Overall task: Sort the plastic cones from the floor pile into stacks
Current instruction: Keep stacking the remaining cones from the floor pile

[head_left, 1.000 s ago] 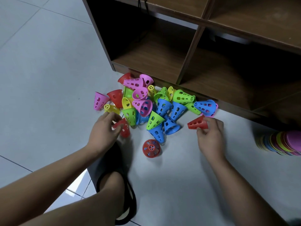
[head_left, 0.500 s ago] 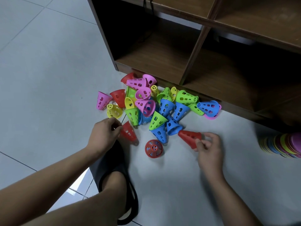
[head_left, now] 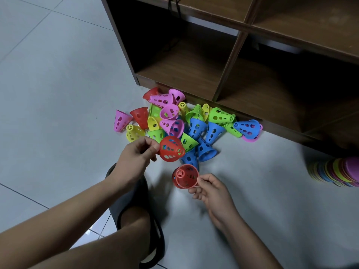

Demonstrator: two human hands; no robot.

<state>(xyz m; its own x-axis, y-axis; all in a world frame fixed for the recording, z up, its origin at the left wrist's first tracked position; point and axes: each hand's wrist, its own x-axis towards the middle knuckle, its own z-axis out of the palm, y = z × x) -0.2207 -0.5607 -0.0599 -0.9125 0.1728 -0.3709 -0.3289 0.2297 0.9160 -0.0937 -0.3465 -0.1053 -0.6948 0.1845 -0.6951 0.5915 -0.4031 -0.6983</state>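
Presently at an early stage. Seen no finished stack anywhere on the grey tiled floor [head_left: 58, 94].

Left hand [head_left: 136, 156]: thumb and fingers pinched on the left end of a red perforated plastic cone [head_left: 172, 149], held up over the near edge of the heap. Right hand [head_left: 211, 191]: fingers curled, thumb and forefinger nipping the wide rim of a second red perforated plastic cone [head_left: 185, 176], capped narrow end turned toward camera. Second cone just below the first, near but apart, not yet nested. Cannot tell whether lifted clear of floor or resting on it.

Judged as first pair for a red stack, i.e. approx. nil completed so far.

Left to do: nearly all of it. Loose pile of multicoloured perforated plastic cones [head_left: 194, 123] lying jumbled on the floor against the base of the brown wooden shelf unit [head_left: 229, 74], incl. pink, green, blue, yellow. At least two more reds among them: one at left side [head_left: 140, 116], one at back [head_left: 151, 92]. One pink cone [head_left: 120, 121] slightly apart at the left edge. Exact qty not countable, several half hidden.

Misc.: stack of coloured flat discs [head_left: 338, 171] at far right, blurred; black slipper [head_left: 134, 200] under the left forearm.
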